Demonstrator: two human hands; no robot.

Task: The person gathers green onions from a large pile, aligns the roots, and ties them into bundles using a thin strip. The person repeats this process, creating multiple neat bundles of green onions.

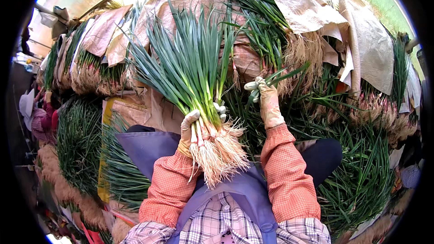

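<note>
My left hand (192,128), in a stained work glove, grips a bunch of long-leaved garlic plants (206,88) just above the pale bulb ends. The leaves fan away from me and the roots (213,156) hang towards my lap. My right hand (262,98), also gloved, is raised to the right of the bunch, its fingers closed on a few green leaves (288,74) that stick out to the right. Just beyond it hang other plants with long roots (301,54).
Bundled plants (98,71) line a raised row ahead, partly under woven sacking (305,0). Piles of loose greens lie at left (79,142) and right (359,176). A person in a pale hat (27,105) sits at far left.
</note>
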